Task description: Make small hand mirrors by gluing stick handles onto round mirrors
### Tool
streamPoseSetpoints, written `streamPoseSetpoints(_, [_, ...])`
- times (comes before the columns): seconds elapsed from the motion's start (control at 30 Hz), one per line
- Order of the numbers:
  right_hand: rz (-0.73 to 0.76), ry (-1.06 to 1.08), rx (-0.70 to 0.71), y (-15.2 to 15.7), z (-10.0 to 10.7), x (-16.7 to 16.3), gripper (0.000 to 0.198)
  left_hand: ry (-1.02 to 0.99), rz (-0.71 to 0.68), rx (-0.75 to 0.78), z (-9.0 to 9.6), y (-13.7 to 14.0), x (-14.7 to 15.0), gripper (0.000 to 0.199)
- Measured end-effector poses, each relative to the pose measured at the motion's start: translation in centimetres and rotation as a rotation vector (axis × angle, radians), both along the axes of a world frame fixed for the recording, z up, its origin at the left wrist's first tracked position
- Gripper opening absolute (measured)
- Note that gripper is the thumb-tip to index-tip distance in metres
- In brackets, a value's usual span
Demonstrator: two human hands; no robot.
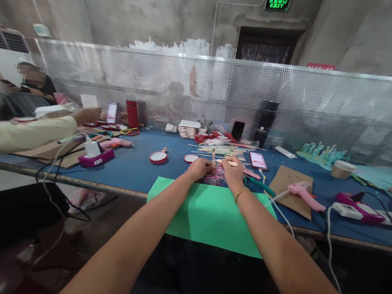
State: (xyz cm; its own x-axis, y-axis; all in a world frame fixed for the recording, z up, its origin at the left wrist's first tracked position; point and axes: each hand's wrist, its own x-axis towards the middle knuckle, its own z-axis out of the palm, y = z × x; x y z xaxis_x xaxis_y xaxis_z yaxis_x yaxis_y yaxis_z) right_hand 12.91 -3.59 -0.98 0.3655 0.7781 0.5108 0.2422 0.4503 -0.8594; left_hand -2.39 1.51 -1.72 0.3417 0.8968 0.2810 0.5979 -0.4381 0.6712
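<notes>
My left hand (pixel 200 168) is closed, its fingertips pinching a thin, light wooden stick (pixel 213 156) that stands roughly upright. Close beside it, my right hand (pixel 233 172), with a gold bracelet at the wrist, grips a pale pen-like tool (pixel 227 163). The tool points left toward the stick; its exact kind is too small to make out. Beneath both hands lies a heap of pink and purple thread-like pieces (pixel 217 175). A green sheet (pixel 216 212) hangs over the table edge under my forearms.
Behind my hands are loose wooden sticks (pixel 233 151) and a phone (pixel 258 160). A pink glue gun (pixel 307 195) rests on cardboard (pixel 287 178) at right, near a purple power strip (pixel 357 207). Rolls of red-rimmed tape (pixel 158 157) lie left. A co-worker's sleeve (pixel 20 136) reaches in.
</notes>
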Motion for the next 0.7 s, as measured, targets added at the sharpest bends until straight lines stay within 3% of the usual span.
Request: streamPoseSetpoints(0.7, [0.097,0.028,0.015,-0.29,0.15,-0.37,0.009,-0.06,-0.026,-0.049,-0.1,-0.02,0.11,0.037])
